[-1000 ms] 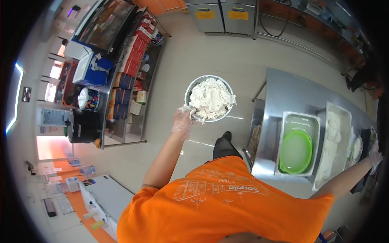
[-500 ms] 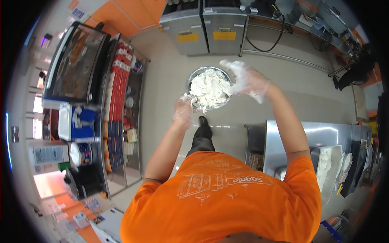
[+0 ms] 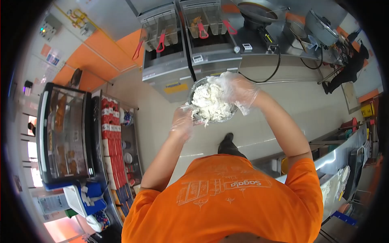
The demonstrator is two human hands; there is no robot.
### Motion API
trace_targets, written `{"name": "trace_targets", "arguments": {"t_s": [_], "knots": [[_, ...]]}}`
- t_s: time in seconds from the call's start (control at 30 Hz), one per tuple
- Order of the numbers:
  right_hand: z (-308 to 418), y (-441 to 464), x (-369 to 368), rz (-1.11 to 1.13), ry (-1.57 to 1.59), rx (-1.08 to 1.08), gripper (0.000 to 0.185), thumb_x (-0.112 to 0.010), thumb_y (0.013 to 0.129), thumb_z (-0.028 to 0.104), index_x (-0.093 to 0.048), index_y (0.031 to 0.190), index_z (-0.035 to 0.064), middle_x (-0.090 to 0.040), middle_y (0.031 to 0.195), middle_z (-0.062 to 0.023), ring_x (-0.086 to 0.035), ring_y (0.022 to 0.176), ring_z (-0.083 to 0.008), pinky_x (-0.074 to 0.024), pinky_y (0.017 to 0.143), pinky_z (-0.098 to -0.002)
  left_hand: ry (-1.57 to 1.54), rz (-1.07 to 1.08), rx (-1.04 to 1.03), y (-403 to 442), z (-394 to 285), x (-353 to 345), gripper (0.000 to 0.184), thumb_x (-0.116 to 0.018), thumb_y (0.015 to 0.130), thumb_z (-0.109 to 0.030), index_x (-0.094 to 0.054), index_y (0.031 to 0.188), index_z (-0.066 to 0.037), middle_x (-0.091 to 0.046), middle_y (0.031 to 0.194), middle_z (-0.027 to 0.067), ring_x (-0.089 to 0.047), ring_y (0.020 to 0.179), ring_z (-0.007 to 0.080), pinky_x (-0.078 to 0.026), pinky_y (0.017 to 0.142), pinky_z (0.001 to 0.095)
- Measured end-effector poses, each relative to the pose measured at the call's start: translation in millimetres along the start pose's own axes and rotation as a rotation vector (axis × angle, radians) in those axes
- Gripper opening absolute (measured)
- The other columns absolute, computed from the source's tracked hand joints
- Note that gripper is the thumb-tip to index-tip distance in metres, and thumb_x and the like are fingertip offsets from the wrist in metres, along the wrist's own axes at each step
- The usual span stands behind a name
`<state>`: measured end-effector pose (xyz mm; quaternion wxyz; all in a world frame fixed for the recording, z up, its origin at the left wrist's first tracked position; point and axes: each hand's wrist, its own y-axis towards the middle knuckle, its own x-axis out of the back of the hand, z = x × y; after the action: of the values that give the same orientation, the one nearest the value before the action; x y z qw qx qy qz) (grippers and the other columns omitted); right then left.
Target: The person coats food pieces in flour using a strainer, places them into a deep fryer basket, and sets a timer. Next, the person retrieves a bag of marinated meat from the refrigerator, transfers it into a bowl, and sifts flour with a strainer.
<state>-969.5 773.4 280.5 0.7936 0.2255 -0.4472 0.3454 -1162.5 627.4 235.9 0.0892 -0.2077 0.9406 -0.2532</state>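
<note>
A round metal bowl point(image 3: 191, 90) is held out in front of my body, heaped with white, lumpy food point(image 3: 210, 102) that looks coated in flour or batter; what lies under the coating is hidden. My left hand point(image 3: 183, 121), in a clear plastic glove with white residue on it, is closed on the bowl's near left rim. On the other side, my gloved right hand point(image 3: 237, 90) reaches over the far right rim, its fingers extended across the top of the white food. Whether those fingers press into the food cannot be made out.
Ahead stand deep fryers point(image 3: 168, 77) with red-handled baskets point(image 3: 161, 40). A wok point(image 3: 257, 14) and a lidded pot point(image 3: 320, 30) sit on the counter to their right. A glass food warmer point(image 3: 65, 133) is at left, a steel table point(image 3: 291, 177) at right. Another person's leg point(image 3: 344, 77) shows far right.
My view has tilted up and moved nearer the fryers, with the bowl carried along. My right hand, spread beside the bowl before, has come in over its rim. My left hand keeps its hold.
</note>
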Motion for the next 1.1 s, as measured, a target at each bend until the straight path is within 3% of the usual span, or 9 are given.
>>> {"name": "trace_targets", "arguments": {"t_s": [0.07,0.13,0.2,0.33,0.53,0.8,0.87,0.93,1.1], "knots": [[-22.1,44.8,27.8,0.108,-0.014,0.052,0.060,-0.073,0.074,0.026,-0.064,0.130,0.0041,-0.064,0.111,-0.0213,-0.063,0.106,-0.0355,-0.0503,0.096,-0.0410,0.274,0.064,-0.341,66.4,1.9,5.3,0.029,-0.046,0.106,-0.015,-0.050,0.129,0.002,-0.062,0.121,0.0138,-0.067,0.099,0.0217,-0.062,0.072,0.0335],[-53.8,95.2,61.0,0.084,-0.091,0.159,0.069,-0.076,0.073,0.030,-0.060,0.135,0.0041,-0.063,0.112,-0.0215,-0.062,0.105,-0.0362,-0.0505,0.095,-0.0412,0.237,0.076,-0.390,102.8,-32.9,-6.0,0.029,-0.046,0.106,-0.015,-0.051,0.128,0.002,-0.061,0.121,0.0134,-0.066,0.100,0.0214,-0.062,0.074,0.0348],[-65.1,139.4,105.7,0.066,-0.133,0.232,0.078,-0.080,0.070,0.035,-0.058,0.137,0.0030,-0.064,0.110,-0.0214,-0.062,0.104,-0.0368,-0.0507,0.094,-0.0426,-0.114,0.050,-0.157,129.4,-96.6,-31.9,0.028,-0.046,0.106,-0.015,-0.051,0.128,0.001,-0.061,0.123,0.0127,-0.066,0.103,0.0213,-0.062,0.076,0.0361],[-99.1,257.6,159.1,0.117,-0.272,0.411,0.086,-0.087,0.062,0.039,-0.060,0.136,0.0049,-0.072,0.102,-0.0212,-0.069,0.095,-0.0341,-0.0535,0.087,-0.0416,-0.140,-0.031,-0.188,204.4,-189.3,-74.3,0.027,-0.045,0.106,-0.014,-0.051,0.129,0.000,-0.061,0.124,0.0112,-0.065,0.109,0.0216,-0.061,0.080,0.0375],[-134.1,426.1,186.3,0.449,-0.428,0.302,0.062,-0.090,0.060,0.030,-0.072,0.118,0.0145,-0.074,0.101,-0.0155,-0.070,0.092,-0.0334,-0.0536,0.084,-0.0416,-0.220,-0.054,-0.324,343.5,-274.0,-110.5,0.026,-0.042,0.105,-0.012,-0.054,0.123,0.002,-0.062,0.120,0.0130,-0.067,0.100,0.0212,-0.063,0.074,0.0349],[-255.8,575.1,152.7,0.151,-0.330,0.164,0.037,-0.077,0.077,0.020,-0.073,0.112,0.0083,-0.073,0.105,-0.0169,-0.069,0.097,-0.0351,-0.0526,0.088,-0.0429,-0.425,0.101,-0.265,547.7,-313.2,-135.0,0.031,-0.041,0.106,-0.016,-0.055,0.128,0.000,-0.061,0.127,0.0122,-0.063,0.113,0.0253,-0.062,0.085,0.0379],[-285.7,597.8,143.6,0.119,-0.325,0.083,0.036,-0.075,0.078,0.019,-0.073,0.112,0.0076,-0.073,0.107,-0.0175,-0.069,0.099,-0.0360,-0.0523,0.089,-0.0436,0.376,0.008,-0.642,658.0,-274.5,-126.1,0.030,-0.043,0.106,-0.019,-0.057,0.126,-0.001,-0.062,0.126,0.0124,-0.064,0.111,0.0256,-0.061,0.088,0.0405],[-321.5,622.5,142.9,0.078,-0.273,0.065,0.038,-0.075,0.078,0.019,-0.072,0.114,0.0071,-0.072,0.109,-0.0180,-0.068,0.102,-0.0369,-0.0520,0.091,-0.0439,1.629,-0.211,-0.742,601.9,-322.6,-147.1,0.026,-0.051,0.103,-0.016,-0.059,0.123,-0.002,-0.065,0.119,0.0109,-0.066,0.109,0.0220,-0.061,0.089,0.0361],[-381.5,651.4,140.7,-0.050,-0.087,0.050,0.048,-0.081,0.071,0.016,-0.070,0.117,0.0048,-0.071,0.108,-0.0213,-0.067,0.103,-0.0379,-0.0521,0.093,-0.0421,0.248,0.066,-0.411,696.0,-293.6,-168.8,0.024,-0.050,0.101,-0.013,-0.062,0.119,-0.001,-0.067,0.115,0.0104,-0.066,0.106,0.0192,-0.061,0.083,0.0317]]}}
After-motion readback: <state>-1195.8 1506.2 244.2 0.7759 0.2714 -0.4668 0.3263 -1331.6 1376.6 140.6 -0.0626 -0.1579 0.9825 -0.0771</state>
